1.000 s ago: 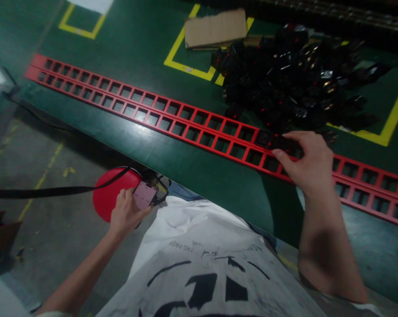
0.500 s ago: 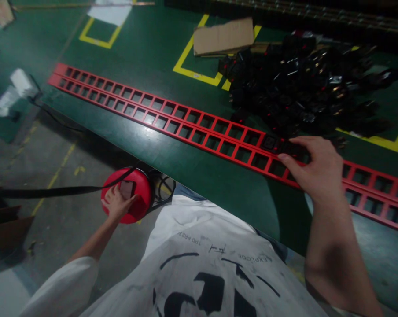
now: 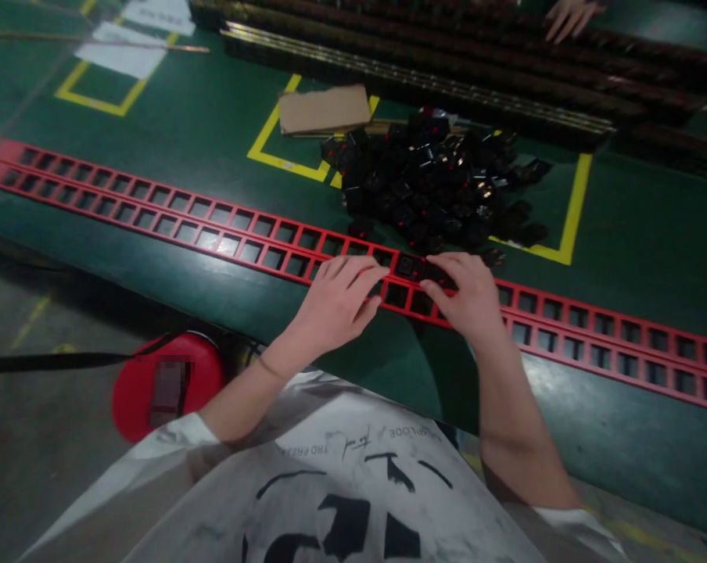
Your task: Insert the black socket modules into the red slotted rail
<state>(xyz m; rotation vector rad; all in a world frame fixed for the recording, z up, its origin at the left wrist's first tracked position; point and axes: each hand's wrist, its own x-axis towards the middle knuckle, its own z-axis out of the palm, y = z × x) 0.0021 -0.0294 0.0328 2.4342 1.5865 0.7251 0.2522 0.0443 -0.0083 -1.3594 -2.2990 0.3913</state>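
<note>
A long red frame (image 3: 177, 223) with two rows of square openings lies slantwise across the green table. One small black square part (image 3: 408, 267) sits in an opening of its far row. My right hand (image 3: 469, 299) pinches a second black part (image 3: 437, 274) just right of it, at the same row; its far side is partly hidden by my fingers. My left hand (image 3: 342, 303) is over the frame just left of the seated part, thumb and fingers apart, with nothing visible in it.
A pile of black parts (image 3: 424, 184) lies beyond the frame, near a cardboard piece (image 3: 324, 111). Dark long strips (image 3: 418, 82) run along the back, with another person's hand (image 3: 573, 17) above them. A red stool (image 3: 204, 383) with a blurred item on it stands below the table's near edge.
My left hand has moved from the item on the red stool up to the frame. My right hand stays at the black part. The view has shifted to the right.
</note>
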